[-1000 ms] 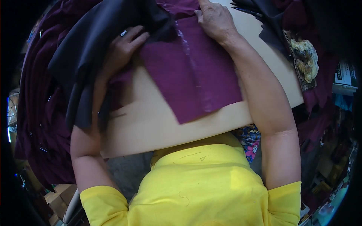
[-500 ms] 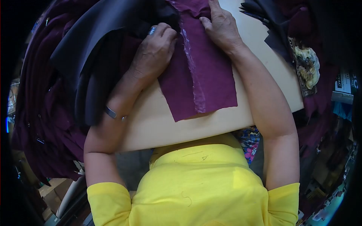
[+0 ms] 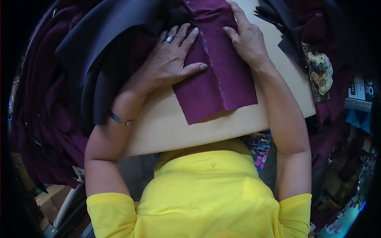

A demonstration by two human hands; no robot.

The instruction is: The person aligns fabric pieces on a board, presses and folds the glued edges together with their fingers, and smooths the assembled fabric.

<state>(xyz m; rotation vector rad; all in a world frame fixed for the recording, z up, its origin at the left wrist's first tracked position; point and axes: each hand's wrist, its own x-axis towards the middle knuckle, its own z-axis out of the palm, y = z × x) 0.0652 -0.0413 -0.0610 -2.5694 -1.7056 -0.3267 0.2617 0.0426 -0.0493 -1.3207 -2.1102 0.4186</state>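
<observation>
Only a few letters can be read anywhere: a white box (image 3: 360, 93) at the right edge carries dark print, cut off by the rim of the view, so no whole word comes through, and the faint pen marks on the yellow shirt (image 3: 206, 190) spell nothing legible. On the tan worktop (image 3: 170, 127) lies a piece of maroon cloth (image 3: 222, 79), folded lengthwise with a pale frayed seam running down its middle; its far end passes out of the top of the picture. The left hand (image 3: 168, 61), with a ring on one finger and a bangle (image 3: 119, 118) at the wrist, lies flat on the cloth's left part, fingers spread and gripping nothing. The right hand (image 3: 248, 37) presses flat on the cloth's right upper part, fingers stretched out, likewise closed on nothing. To the left a heap of black fabric (image 3: 99, 51) hangs over the worktop's edge and hides whatever is under it, with more maroon fabric (image 3: 43, 131) piled beyond. At the right a yellowish patterned rag (image 3: 320, 73) is hard to make out. Half a second ago the left hand was curled at the fold with its fingers bent; it has since flattened and slid towards the person, and the right hand has moved slightly to the right, leaving the fold lying smoother.
</observation>
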